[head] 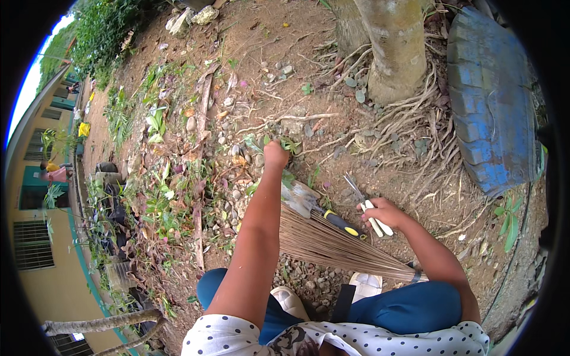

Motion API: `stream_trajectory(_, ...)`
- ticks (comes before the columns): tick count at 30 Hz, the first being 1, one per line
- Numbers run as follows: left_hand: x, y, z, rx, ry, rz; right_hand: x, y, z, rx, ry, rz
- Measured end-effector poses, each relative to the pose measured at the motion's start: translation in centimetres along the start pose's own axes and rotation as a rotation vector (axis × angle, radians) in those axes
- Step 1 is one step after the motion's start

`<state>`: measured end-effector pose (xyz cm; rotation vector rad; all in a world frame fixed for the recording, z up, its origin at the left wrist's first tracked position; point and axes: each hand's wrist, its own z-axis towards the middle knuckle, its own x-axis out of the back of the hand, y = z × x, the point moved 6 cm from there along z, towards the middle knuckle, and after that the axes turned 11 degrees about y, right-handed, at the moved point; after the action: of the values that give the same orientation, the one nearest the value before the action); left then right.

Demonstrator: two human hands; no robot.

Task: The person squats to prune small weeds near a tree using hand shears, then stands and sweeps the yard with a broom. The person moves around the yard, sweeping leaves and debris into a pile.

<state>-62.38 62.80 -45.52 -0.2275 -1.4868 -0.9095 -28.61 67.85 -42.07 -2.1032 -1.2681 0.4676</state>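
My left hand (275, 155) is stretched forward, low over the soil, with its fingers closed around a small leafy weed (290, 145). Leaves stick out on both sides of the fist; the stem inside it is hidden. In my right hand (384, 213) is a pair of garden shears (366, 204) with pale handles, the metal blades pointing forward and left. Between my arms lies a stick broom (329, 242), its bristles fanned to the left. A hand trowel (343, 224) with a black and yellow grip rests against the broom, its dirty blade (302, 200) partly behind my left forearm.
Beyond my right hand stands a tree trunk (396, 49) with spreading exposed roots (414, 107). A blue-painted tyre (492, 102) is at the right. Pulled weeds (156, 198), pebbles and a thin wooden strip (200, 178) lie leftward. Two people (54, 171) are near a building (49, 285).
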Motion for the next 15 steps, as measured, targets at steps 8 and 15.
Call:
stream_trajectory(8, 0.6, 0.9, -0.7, 0.148, 0.071, -0.018, -0.1, -0.3, 0.0, -0.012, -0.022, 0.042)
stream_trajectory(15, 2.4, 1.7, -2.2, 0.075, 0.024, 0.058, -0.1, -0.4, 0.3, 0.001, -0.015, 0.025)
